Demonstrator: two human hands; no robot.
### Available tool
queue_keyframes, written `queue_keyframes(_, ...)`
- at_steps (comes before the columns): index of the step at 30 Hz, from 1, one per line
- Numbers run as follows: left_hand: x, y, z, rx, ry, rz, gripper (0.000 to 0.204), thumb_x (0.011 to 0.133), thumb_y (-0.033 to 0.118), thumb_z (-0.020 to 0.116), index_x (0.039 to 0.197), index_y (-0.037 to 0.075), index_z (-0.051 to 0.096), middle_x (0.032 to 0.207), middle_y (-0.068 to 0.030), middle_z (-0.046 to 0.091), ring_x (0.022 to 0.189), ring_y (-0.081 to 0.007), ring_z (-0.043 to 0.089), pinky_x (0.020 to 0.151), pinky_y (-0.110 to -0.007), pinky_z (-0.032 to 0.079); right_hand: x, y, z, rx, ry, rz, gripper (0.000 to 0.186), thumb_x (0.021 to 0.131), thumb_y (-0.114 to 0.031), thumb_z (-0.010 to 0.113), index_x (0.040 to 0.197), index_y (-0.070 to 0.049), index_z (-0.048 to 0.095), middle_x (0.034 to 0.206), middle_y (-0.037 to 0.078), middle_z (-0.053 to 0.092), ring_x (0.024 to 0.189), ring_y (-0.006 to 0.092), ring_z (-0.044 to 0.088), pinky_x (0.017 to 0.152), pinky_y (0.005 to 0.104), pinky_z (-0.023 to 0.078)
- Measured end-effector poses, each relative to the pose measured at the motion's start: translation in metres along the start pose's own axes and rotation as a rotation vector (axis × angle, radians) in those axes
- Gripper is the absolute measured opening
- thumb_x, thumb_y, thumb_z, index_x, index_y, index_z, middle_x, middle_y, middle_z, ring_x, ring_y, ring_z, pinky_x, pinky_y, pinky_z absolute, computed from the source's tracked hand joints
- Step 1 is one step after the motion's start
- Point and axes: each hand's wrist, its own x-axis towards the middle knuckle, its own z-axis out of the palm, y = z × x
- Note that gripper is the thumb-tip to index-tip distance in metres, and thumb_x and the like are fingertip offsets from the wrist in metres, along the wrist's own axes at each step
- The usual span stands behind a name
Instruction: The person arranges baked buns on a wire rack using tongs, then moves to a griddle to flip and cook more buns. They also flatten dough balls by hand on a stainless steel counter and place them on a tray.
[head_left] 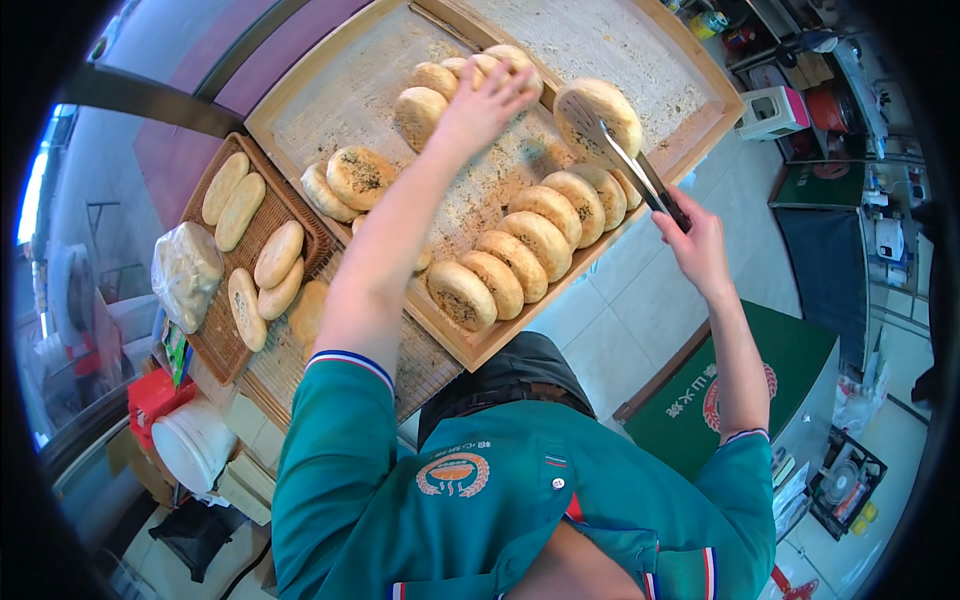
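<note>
A round golden flatbread [598, 118], dotted with dark seeds or herbs, is held up on edge by metal tongs [645, 180] over the right part of a wooden tray [488, 352]. My right hand [690, 240] is closed around the dark handle of the tongs. Farther back, my left hand [487, 102] lies over a row of flatbreads [420, 112], its fingers spread and touching their tops. Another row of flatbreads [540, 240] leans on edge along the tray's near side. Left of it, more breads [360, 178] lie partly behind my left forearm.
Left of the tray, a brown woven basket [213, 340] holds several long breads and a plastic bag [187, 272] of bread. A wire rack [420, 365] lies beneath the tray's near corner. A green-topped counter [700, 385] stands to the right, and a white bucket [190, 437] at lower left.
</note>
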Motion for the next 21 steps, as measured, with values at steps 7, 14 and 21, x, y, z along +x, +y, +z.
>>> queue_keyframes(7,0.014,-0.049,0.028,-0.23,0.189,-0.202,0.065,0.09,0.044,0.06,0.147,0.024,0.036,0.154,-0.0049,0.033,0.14,-0.0269,0.033,0.113,-0.053,0.03,0.057,0.0,0.017,-0.133,-0.094,-0.112,0.043,0.083,-0.02,0.069,0.118,0.003,0.063,0.089,0.024,0.068,0.08,0.034,0.067,0.072,0.0408,0.051)
queue_keyframes(14,0.015,-0.056,0.031,-0.304,0.204,-0.207,0.067,0.088,0.041,0.063,0.147,0.024,0.037,0.154,-0.0054,0.033,0.141,-0.0264,0.032,0.116,-0.054,0.023,0.102,-0.016,0.025,-0.354,-0.276,-0.161,0.031,0.081,-0.017,0.066,0.106,0.002,0.065,0.09,0.022,0.068,0.084,0.0364,0.066,0.074,0.0432,0.051)
queue_keyframes(21,-0.022,-0.044,0.01,-0.35,0.23,-0.276,0.064,0.094,0.039,0.055,0.15,0.021,0.031,0.157,-0.0081,0.028,0.145,-0.025,0.025,0.118,-0.057,0.013,0.055,0.012,-0.029,-0.268,-0.06,-0.009,0.041,0.083,-0.022,0.07,0.116,0.002,0.063,0.081,0.019,0.066,0.075,0.0294,0.066,0.069,0.0389,0.05)
